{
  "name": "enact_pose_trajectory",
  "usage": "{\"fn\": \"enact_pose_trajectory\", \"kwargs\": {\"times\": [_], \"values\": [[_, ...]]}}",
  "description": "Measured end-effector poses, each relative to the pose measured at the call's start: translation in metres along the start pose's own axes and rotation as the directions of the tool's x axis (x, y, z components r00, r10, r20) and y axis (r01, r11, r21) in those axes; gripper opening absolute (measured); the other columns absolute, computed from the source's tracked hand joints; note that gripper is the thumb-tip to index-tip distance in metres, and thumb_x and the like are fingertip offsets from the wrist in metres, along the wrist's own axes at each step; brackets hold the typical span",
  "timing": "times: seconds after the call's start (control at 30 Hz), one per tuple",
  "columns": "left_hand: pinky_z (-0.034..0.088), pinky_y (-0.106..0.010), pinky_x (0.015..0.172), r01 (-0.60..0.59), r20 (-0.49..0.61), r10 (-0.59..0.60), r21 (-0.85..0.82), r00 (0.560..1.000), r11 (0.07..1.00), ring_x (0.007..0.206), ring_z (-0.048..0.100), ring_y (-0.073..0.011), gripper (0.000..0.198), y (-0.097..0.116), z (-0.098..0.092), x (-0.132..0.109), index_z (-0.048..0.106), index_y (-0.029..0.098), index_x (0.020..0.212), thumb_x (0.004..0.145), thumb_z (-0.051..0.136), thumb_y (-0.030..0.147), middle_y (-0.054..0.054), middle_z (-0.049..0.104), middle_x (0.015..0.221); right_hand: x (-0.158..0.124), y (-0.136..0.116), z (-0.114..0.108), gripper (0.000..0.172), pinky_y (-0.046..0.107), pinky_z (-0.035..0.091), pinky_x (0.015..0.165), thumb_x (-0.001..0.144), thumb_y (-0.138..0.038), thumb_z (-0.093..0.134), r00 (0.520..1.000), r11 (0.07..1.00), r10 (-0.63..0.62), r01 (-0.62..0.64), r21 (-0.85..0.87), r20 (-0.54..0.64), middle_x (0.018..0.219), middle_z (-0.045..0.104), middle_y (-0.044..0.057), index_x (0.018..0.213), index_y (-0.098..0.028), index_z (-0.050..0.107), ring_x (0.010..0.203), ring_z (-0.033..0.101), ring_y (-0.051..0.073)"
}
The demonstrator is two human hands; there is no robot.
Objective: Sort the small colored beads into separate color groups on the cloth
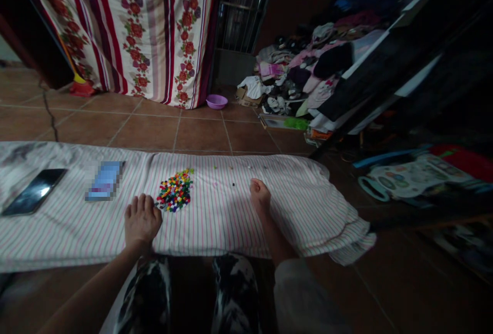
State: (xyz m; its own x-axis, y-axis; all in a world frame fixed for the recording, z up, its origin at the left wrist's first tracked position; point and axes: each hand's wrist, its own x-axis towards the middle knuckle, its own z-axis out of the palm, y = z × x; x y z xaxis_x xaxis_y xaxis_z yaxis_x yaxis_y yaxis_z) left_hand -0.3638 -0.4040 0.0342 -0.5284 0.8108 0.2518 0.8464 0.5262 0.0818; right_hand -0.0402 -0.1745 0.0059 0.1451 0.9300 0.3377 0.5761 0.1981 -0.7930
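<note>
A heap of tiny, many-coloured bead-like pieces (175, 191) lies on a striped cloth (215, 226). My left hand (142, 218) rests flat, palm down, just left of the heap, its fingers stretched out. To the right of the heap, my right hand (260, 193) is closed with its fingers curled in. Whatever it may hold is hidden. Between the heap and my right hand lie a single dark piece (233, 184) and a faint pinkish one (215, 184). Farther back, several single pieces are spaced in a row, among them a white one (250, 167).
A dark phone (34, 191) and a device with a blurred screen (105, 181) lie at the left. Beyond the cloth are a tiled floor (154, 126), a purple basin (216, 101), a flowered curtain (154, 31) and piled clothes (296, 67). A dark slanted frame stands right.
</note>
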Motion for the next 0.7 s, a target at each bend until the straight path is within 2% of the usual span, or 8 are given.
{"fn": "enact_pose_trajectory", "kwargs": {"times": [0.1, 0.17, 0.3, 0.4, 0.47, 0.53, 0.7], "values": [[0.028, -0.048, 0.112, -0.001, -0.018, 0.001, 0.005, 1.0, 1.0, 0.136, 0.04, -0.0335, 0.048, -0.002, 0.005, 0.0, 0.054, 0.009, 0.128, 0.091, 0.031, 0.029, -0.017, 0.054, 0.139, -0.023, -0.025, 0.016, 0.036, 0.029, 0.053, 0.075, 0.082, -0.038, 0.048, 0.995, 0.995, -0.068, 0.062, 0.08, 0.076, 0.09, 0.073, 0.008, 0.099, -0.018, 0.071, 0.076, 0.066, 0.018], [0.029, -0.048, 0.111, -0.006, -0.025, 0.006, 0.01, 1.0, 1.0, 0.136, 0.041, -0.0338, 0.049, -0.003, 0.008, 0.001, 0.054, 0.009, 0.129, 0.091, 0.031, 0.029, -0.017, 0.054, 0.14, -0.04, -0.045, 0.029, 0.032, 0.028, 0.053, 0.074, 0.083, -0.037, 0.049, 0.973, 0.986, -0.131, 0.108, 0.126, 0.193, 0.092, 0.072, 0.007, 0.099, -0.019, 0.071, 0.075, 0.067, 0.017], [0.029, -0.049, 0.111, -0.009, -0.031, 0.01, 0.003, 0.999, 1.0, 0.136, 0.041, -0.0343, 0.049, -0.004, 0.009, 0.001, 0.054, 0.009, 0.129, 0.09, 0.033, 0.029, -0.017, 0.054, 0.14, -0.071, -0.083, 0.053, 0.023, 0.027, 0.053, 0.073, 0.085, -0.03, 0.052, 0.854, 0.954, -0.291, 0.223, 0.202, 0.43, 0.091, 0.07, 0.004, 0.097, -0.022, 0.071, 0.077, 0.067, 0.016], [0.03, -0.049, 0.111, -0.006, -0.028, 0.006, 0.002, 1.0, 1.0, 0.136, 0.041, -0.035, 0.05, -0.004, 0.009, 0.002, 0.055, 0.008, 0.13, 0.09, 0.034, 0.029, -0.018, 0.054, 0.14, -0.086, -0.103, 0.07, 0.02, 0.026, 0.053, 0.075, 0.086, -0.023, 0.055, 0.765, 0.944, -0.331, 0.275, 0.184, 0.552, 0.093, 0.069, 0.003, 0.097, -0.024, 0.071, 0.079, 0.066, 0.014], [0.03, -0.05, 0.11, -0.012, -0.027, 0.012, 0.006, 1.0, 1.0, 0.136, 0.041, -0.0355, 0.05, -0.004, 0.009, 0.002, 0.054, 0.006, 0.13, 0.09, 0.034, 0.029, -0.019, 0.054, 0.14, -0.093, -0.111, 0.079, 0.02, 0.025, 0.052, 0.078, 0.085, -0.019, 0.058, 0.723, 0.939, -0.336, 0.305, 0.158, 0.604, 0.096, 0.069, 0.002, 0.099, -0.025, 0.072, 0.082, 0.067, 0.014], [0.03, -0.05, 0.111, -0.014, -0.033, 0.015, 0.008, 0.999, 1.0, 0.136, 0.041, -0.0359, 0.051, -0.004, 0.009, 0.001, 0.054, 0.006, 0.13, 0.09, 0.033, 0.029, -0.019, 0.054, 0.14, -0.097, -0.116, 0.087, 0.023, 0.025, 0.052, 0.081, 0.084, -0.016, 0.058, 0.703, 0.935, -0.335, 0.329, 0.131, 0.627, 0.099, 0.069, 0.003, 0.101, -0.025, 0.072, 0.086, 0.067, 0.014], [0.03, -0.051, 0.11, -0.011, -0.039, 0.011, 0.001, 0.999, 1.0, 0.136, 0.041, -0.0364, 0.051, -0.005, 0.011, 0.0, 0.054, 0.006, 0.131, 0.09, 0.033, 0.029, -0.019, 0.053, 0.141, -0.102, -0.12, 0.097, 0.027, 0.024, 0.05, 0.083, 0.085, -0.015, 0.057, 0.7, 0.933, -0.304, 0.357, 0.052, 0.646, 0.103, 0.068, 0.003, 0.105, -0.025, 0.072, 0.087, 0.066, 0.014]]}}
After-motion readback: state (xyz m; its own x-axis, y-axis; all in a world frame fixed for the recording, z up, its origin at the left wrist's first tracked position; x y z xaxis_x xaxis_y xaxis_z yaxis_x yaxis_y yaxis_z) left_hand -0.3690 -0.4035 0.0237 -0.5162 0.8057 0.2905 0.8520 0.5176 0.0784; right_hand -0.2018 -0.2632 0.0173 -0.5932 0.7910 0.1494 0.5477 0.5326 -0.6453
